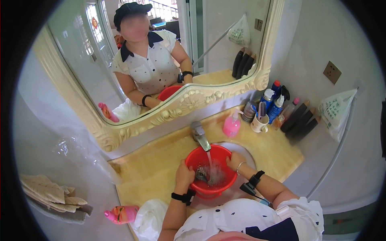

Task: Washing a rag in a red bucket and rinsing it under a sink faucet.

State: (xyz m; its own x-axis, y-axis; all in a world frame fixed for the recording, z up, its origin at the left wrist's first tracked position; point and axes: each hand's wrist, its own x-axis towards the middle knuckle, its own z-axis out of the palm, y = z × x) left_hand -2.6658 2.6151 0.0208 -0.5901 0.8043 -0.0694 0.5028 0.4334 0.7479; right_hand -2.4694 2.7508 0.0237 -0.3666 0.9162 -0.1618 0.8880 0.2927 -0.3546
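A red plastic basin [194,157] sits tilted in the white sink [248,154], under the chrome faucet [200,134]. Running water falls from the spout into the basin and foams at the bottom. Something small and greyish-dark lies in that water, too blurred to name. On the basin's left side, my left hand [185,175] grips the rim. My right hand [237,162] is closed on the opposite rim, at the right. The fingertips of both hands are partly hidden by the basin wall.
Behind the sink stand a pink soap bottle [232,125], a white mug [259,123] with items in it, and several spray cans. A carved mirror frame [193,98] borders the yellow counter [148,168]. A pink bottle [122,214] and white plastic bag [150,219] lie at lower left.
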